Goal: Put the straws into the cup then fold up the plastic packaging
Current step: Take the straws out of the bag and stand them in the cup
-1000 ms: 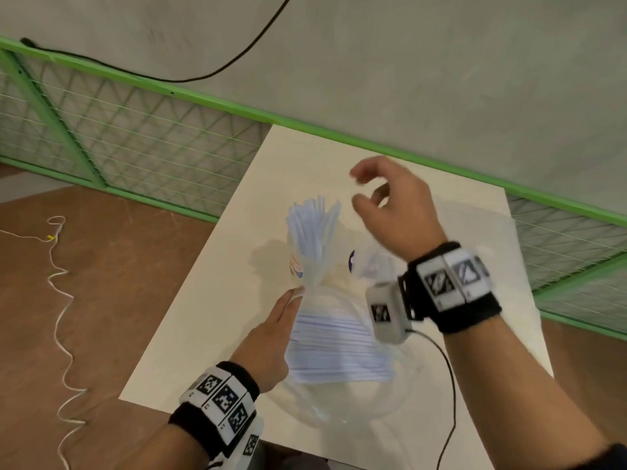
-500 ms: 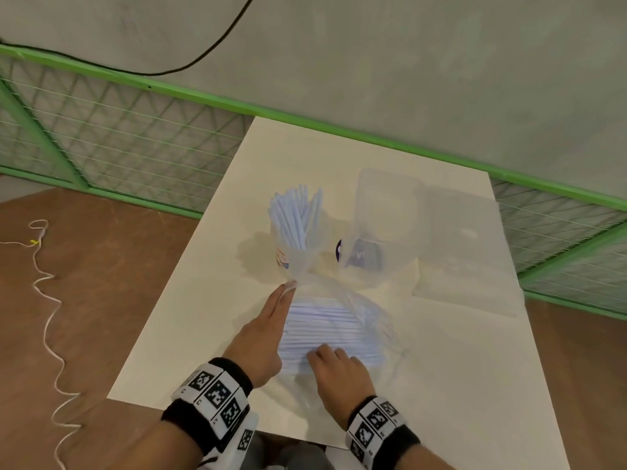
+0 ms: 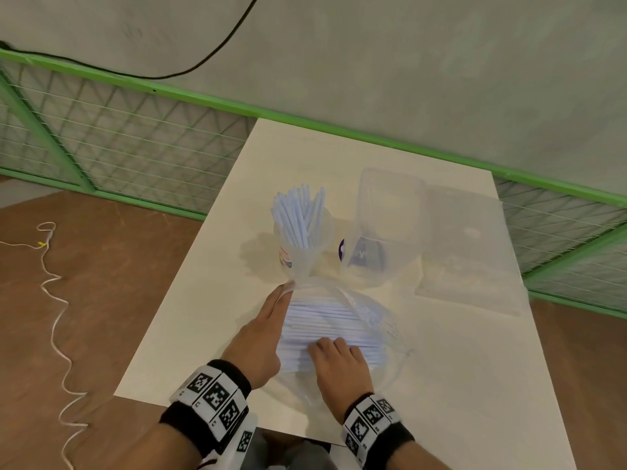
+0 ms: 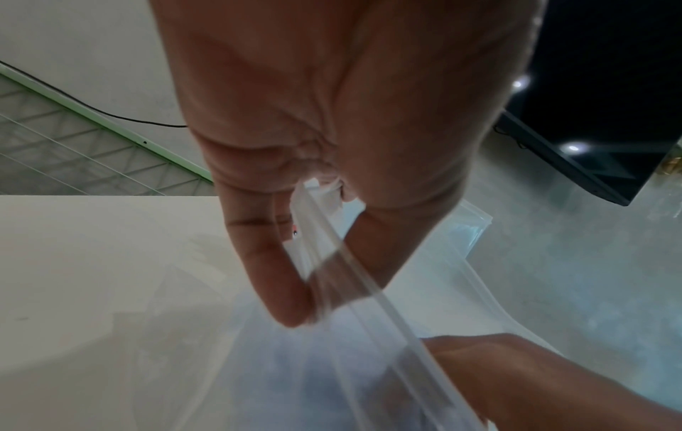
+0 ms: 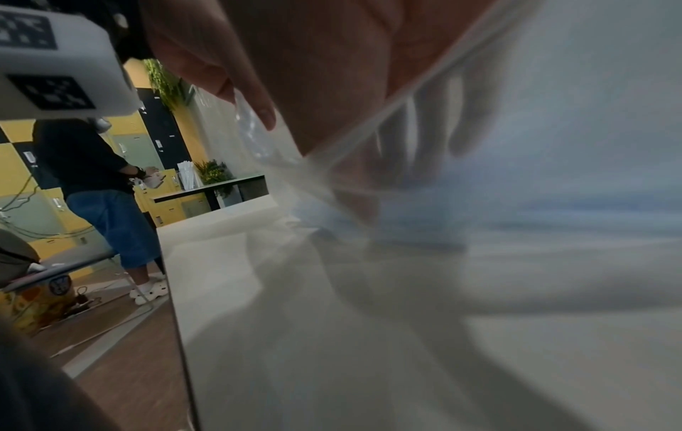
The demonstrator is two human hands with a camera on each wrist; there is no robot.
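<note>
A clear cup [image 3: 300, 245] stands mid-table with a bunch of pale blue straws [image 3: 298, 212] upright in it. In front of it lies a clear plastic bag [image 3: 376, 320] holding a flat layer of more straws [image 3: 325, 317]. My left hand [image 3: 286, 290] pinches the bag's rim [image 4: 369, 294] between thumb and forefinger, lifting the opening beside the cup. My right hand [image 3: 330, 346] reaches inside the bag, and its fingers [image 5: 424, 137], seen through the plastic, curl down onto the near end of the straws. How firm this hold is stays blurred.
A clear plastic box [image 3: 390, 212] and its flat lid [image 3: 471, 252] sit right of the cup, with a purple-marked cup [image 3: 359, 256] by the box. The white table [image 3: 458, 385] ends near my wrists. A green mesh fence [image 3: 135, 147] runs behind.
My right hand came down from above the cup and went into the bag onto the lying straws. The left hand kept its pinch on the bag's rim.
</note>
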